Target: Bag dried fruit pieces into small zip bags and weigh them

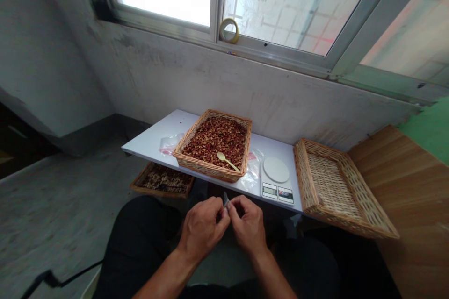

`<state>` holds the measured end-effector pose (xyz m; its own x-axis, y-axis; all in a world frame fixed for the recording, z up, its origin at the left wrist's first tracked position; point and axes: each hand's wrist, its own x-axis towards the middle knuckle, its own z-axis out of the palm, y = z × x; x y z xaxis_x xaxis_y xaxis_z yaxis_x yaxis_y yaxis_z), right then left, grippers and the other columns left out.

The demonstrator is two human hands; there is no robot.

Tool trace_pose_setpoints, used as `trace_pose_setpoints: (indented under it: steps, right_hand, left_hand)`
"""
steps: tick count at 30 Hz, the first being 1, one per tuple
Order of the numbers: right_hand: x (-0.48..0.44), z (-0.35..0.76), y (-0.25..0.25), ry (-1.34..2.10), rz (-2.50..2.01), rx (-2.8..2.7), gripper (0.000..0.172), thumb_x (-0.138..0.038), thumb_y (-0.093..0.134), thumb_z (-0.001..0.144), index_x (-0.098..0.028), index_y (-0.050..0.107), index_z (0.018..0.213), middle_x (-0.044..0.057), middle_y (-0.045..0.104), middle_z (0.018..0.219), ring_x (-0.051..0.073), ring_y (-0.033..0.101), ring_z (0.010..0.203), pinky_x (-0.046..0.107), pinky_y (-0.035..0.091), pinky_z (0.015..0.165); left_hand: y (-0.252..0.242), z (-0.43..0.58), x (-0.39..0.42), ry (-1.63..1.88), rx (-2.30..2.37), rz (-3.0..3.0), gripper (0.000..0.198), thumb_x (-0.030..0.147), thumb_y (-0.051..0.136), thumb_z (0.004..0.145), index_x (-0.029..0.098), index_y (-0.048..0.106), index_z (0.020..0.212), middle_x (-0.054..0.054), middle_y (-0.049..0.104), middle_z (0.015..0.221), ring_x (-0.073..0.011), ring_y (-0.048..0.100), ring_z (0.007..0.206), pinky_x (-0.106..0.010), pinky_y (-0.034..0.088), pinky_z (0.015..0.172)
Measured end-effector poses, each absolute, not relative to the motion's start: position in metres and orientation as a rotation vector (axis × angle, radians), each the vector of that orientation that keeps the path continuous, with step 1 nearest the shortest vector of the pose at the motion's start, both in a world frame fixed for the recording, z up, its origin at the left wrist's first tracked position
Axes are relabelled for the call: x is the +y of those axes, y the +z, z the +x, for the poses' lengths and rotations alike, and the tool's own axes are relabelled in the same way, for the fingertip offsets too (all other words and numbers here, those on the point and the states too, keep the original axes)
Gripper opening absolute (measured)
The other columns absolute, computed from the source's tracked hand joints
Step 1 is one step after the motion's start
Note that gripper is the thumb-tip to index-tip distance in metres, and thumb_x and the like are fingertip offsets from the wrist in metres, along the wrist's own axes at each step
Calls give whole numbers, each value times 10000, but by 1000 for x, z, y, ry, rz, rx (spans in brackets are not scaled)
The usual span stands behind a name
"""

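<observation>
My left hand (203,226) and my right hand (247,225) meet in front of me above my lap, and their fingertips pinch a small clear plastic bag (226,202) between them. Most of the bag is hidden by my fingers. Beyond the hands, a wicker basket (210,171) on a white shelf (147,144) is heaped with reddish-brown dried pieces (215,138). A pale wooden spoon (226,160) lies on top of them. A white digital kitchen scale (276,181) stands to the right of the basket, out of reach of my fingers' current spot.
Crumpled clear plastic bags (171,144) lie on the shelf beside the basket. A wicker tray (305,177) with its woven bottom showing rests at right on a wooden surface (407,182). A lower basket (163,180) of dark pieces sits under the shelf's left end. A window and wall rise behind.
</observation>
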<state>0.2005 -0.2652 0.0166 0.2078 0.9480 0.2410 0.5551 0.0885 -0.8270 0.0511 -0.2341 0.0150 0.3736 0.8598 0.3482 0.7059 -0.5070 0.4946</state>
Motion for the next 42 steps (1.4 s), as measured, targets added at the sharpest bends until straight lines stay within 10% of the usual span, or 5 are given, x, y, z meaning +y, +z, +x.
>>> trace_pose_setpoints:
  steps: [11, 16, 19, 27, 42]
  right_hand:
    - [-251, 219, 8, 839, -1585, -1060, 177, -356, 662, 849, -190, 658, 789, 8, 675, 654, 155, 616, 585, 248, 458, 585]
    - [-239, 227, 6, 1153, -1409, -905, 269, -409, 749, 763, -176, 616, 735, -14, 629, 555, 116, 533, 471, 221, 394, 486]
    - [-239, 220, 7, 1245, -1347, -930, 264, -391, 763, 749, -176, 610, 733, -23, 620, 540, 110, 527, 462, 211, 383, 477]
    - [-246, 212, 2, 1293, -1194, -937, 296, -344, 799, 751, -207, 554, 843, -56, 601, 645, 100, 526, 539, 205, 411, 525]
    - [-255, 233, 42, 954, -1199, -1733, 212, -243, 635, 914, -246, 789, 1060, 60, 756, 1047, 205, 699, 994, 321, 533, 924]
  left_hand:
    - [35, 39, -221, 991, 1223, 2137, 53, 257, 601, 897, 225, 623, 932, -23, 677, 902, -181, 647, 840, -299, 506, 756]
    - [32, 25, -203, 883, 904, 2309, 902, 389, 854, 699, 270, 432, 1487, -98, 544, 1472, -308, 501, 1353, -469, 400, 1148]
    - [27, 29, -199, 765, 848, 2288, 1094, 431, 919, 601, 273, 375, 1537, -111, 507, 1516, -331, 466, 1391, -488, 386, 1168]
    - [26, 38, -203, 762, 856, 2044, 640, 307, 816, 738, 289, 608, 1343, -62, 674, 1309, -258, 641, 1183, -381, 498, 1043]
    - [36, 31, -196, 785, 852, 1899, 509, 343, 805, 765, 257, 682, 1252, -54, 743, 1162, -234, 697, 1057, -356, 541, 965]
